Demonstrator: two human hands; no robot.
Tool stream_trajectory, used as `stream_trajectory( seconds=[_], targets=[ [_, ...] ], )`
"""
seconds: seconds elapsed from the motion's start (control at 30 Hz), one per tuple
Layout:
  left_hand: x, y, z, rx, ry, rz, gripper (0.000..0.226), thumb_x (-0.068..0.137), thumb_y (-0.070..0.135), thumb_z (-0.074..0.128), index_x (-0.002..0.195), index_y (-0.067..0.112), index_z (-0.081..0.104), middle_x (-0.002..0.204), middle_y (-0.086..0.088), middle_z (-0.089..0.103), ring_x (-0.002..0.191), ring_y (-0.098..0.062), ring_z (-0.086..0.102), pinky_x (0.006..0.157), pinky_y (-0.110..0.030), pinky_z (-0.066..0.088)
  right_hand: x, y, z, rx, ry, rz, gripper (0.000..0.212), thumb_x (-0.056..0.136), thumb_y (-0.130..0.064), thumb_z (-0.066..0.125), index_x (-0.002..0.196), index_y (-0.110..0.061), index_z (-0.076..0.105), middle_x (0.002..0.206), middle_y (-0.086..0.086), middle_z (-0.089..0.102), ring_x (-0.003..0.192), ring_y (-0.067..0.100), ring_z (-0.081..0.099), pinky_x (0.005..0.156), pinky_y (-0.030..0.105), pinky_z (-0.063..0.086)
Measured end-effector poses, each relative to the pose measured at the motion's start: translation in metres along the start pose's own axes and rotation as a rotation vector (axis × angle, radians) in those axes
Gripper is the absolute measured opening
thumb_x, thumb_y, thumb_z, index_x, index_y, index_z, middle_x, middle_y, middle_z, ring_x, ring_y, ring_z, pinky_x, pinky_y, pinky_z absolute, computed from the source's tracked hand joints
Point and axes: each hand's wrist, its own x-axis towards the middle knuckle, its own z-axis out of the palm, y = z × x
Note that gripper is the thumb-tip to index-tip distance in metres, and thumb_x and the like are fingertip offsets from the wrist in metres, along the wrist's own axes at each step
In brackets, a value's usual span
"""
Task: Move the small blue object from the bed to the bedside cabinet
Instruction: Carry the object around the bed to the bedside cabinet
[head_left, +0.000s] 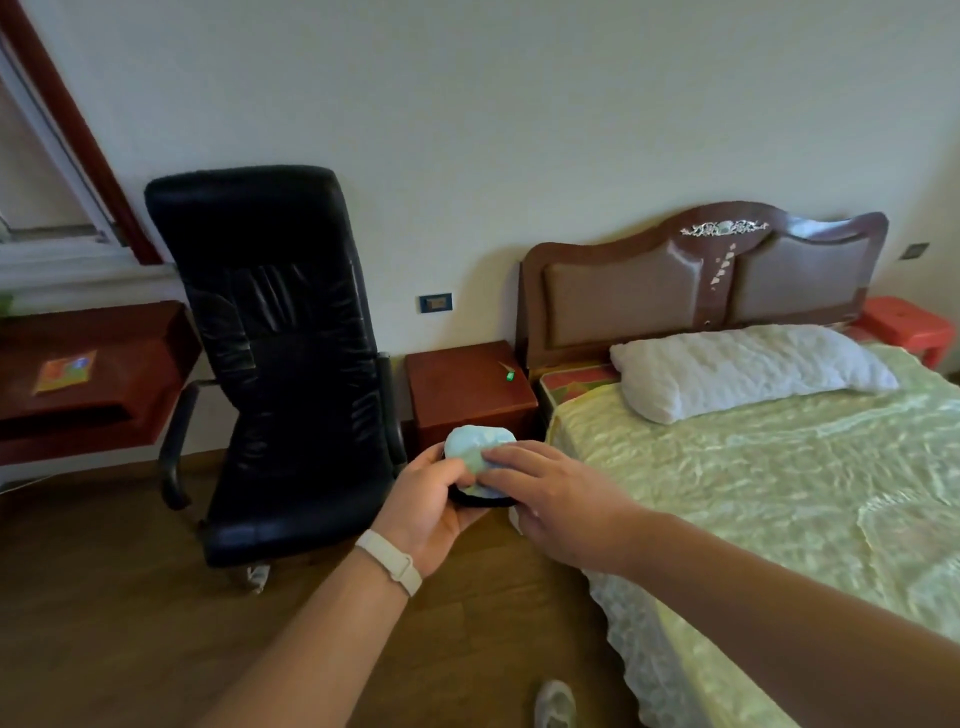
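The small blue object (477, 457) is off the bed (779, 467), held between both hands: left hand (434, 512) cups it from below, right hand (550, 491) fingers (501, 457) press on top. The bedside cabinet (467, 395) lies at twelve o'clock, just beyond.

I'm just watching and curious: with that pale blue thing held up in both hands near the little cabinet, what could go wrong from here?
1. The small blue object sits loosely between the left hand and right hand above bare floor; a slip could drop it.
2. A small green item already lies on the bedside cabinet; setting down carelessly might knock it off.
3. The black chair stands close beside the cabinet and could catch the left arm.
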Motion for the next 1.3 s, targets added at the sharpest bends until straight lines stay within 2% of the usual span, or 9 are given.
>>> stream_trajectory(
  seconds=[0.17,0.33,0.5,0.63,0.83,1.1,1.3],
  targets=[
    [0.086,0.014,0.009,0.039,0.060,-0.015,0.041,0.084,-0.008,0.046,0.117,0.006,0.066,0.114,-0.024,0.069,0.097,-0.033,0.071,0.074,-0.040,0.059,0.044,0.077,0.024,0.092,-0.028,0.000,0.054,0.089,-0.016,0.055,0.140,-0.029,0.042,0.148,-0.005,0.037,0.138,0.018,0.028,0.111,0.035,0.031],
    [0.176,0.040,0.044,0.087,0.102,-0.049,0.042,0.082,-0.008,0.046,0.117,0.006,0.066,0.113,-0.023,0.070,0.099,-0.034,0.070,0.074,-0.041,0.059,0.085,0.164,0.023,0.150,-0.006,0.022,0.051,0.088,-0.017,0.055,0.138,-0.027,0.046,0.146,-0.002,0.042,0.136,0.020,0.032,0.109,0.036,0.035],
    [0.251,0.063,0.074,0.093,0.098,-0.013,0.046,0.081,-0.008,0.047,0.120,0.008,0.064,0.120,-0.024,0.066,0.105,-0.036,0.067,0.081,-0.043,0.058,0.125,0.240,0.009,0.116,-0.013,-0.027,0.051,0.089,-0.017,0.055,0.139,-0.027,0.044,0.146,-0.001,0.041,0.135,0.021,0.033,0.108,0.037,0.035],
    [0.289,0.076,0.083,0.068,0.101,-0.023,0.041,0.083,-0.006,0.049,0.119,0.007,0.065,0.120,-0.024,0.066,0.105,-0.035,0.068,0.080,-0.042,0.058,0.148,0.272,0.006,0.156,-0.044,-0.007,0.052,0.090,-0.015,0.055,0.140,-0.025,0.045,0.146,0.000,0.041,0.136,0.023,0.033,0.108,0.040,0.037],
    [0.348,0.098,0.081,0.070,0.116,-0.029,0.041,0.084,-0.006,0.047,0.119,0.006,0.064,0.119,-0.024,0.067,0.107,-0.036,0.067,0.084,-0.045,0.058,0.194,0.318,0.017,0.144,-0.049,-0.023,0.052,0.089,-0.013,0.055,0.139,-0.022,0.047,0.146,0.001,0.042,0.135,0.024,0.034,0.109,0.038,0.034],
    [0.446,0.133,0.042,0.011,0.080,-0.079,0.039,0.085,-0.006,0.047,0.120,0.004,0.063,0.119,-0.025,0.066,0.100,-0.033,0.070,0.072,-0.039,0.058,0.275,0.373,0.054,0.128,-0.125,0.013,0.053,0.090,-0.019,0.052,0.141,-0.029,0.042,0.148,-0.003,0.039,0.137,0.021,0.031,0.106,0.038,0.037],
    [0.531,0.178,-0.002,-0.014,0.071,-0.131,0.038,0.089,-0.005,0.045,0.121,0.004,0.062,0.122,-0.027,0.064,0.104,-0.035,0.068,0.071,-0.038,0.058,0.367,0.406,0.082,0.117,-0.211,0.056,0.051,0.092,-0.023,0.051,0.140,-0.032,0.039,0.148,-0.004,0.037,0.136,0.021,0.031,0.107,0.041,0.038]
  ],
)
